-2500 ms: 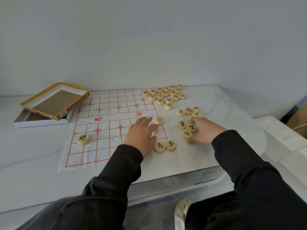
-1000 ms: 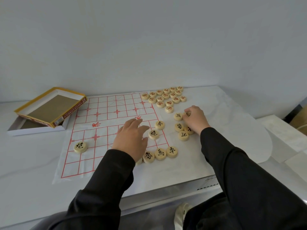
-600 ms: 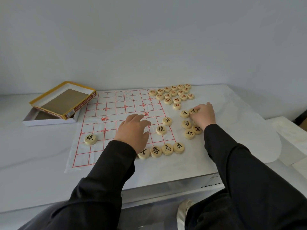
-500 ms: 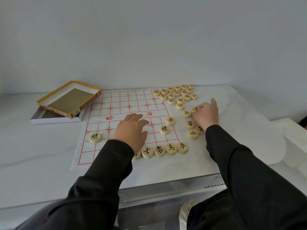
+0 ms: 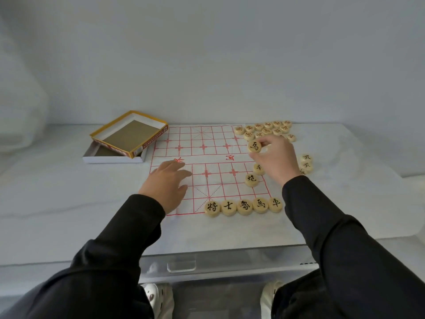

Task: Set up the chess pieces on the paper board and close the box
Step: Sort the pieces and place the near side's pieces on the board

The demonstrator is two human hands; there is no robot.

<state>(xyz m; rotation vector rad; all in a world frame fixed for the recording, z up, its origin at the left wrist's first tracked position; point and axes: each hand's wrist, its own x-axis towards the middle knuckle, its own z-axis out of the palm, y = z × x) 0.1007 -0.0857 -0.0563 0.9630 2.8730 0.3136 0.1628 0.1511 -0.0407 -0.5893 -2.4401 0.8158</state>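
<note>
Right of centre, the right hand (image 5: 274, 157) pinches a horse piece (image 5: 254, 146), face tilted up, probably to read it. The left hand (image 5: 166, 183) lies flat, fingers relaxed, likely steadying the paper board (image 5: 213, 156). The box (image 5: 128, 135) sits open, upper left.

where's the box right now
Head view: the open box sits far left on the table beside the paper board's far-left corner, its yellow half propped on the white half.

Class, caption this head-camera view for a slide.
Right hand pinches a black-lettered piece over the paper board, left hand rests on it, five pieces line its near edge.
</note>
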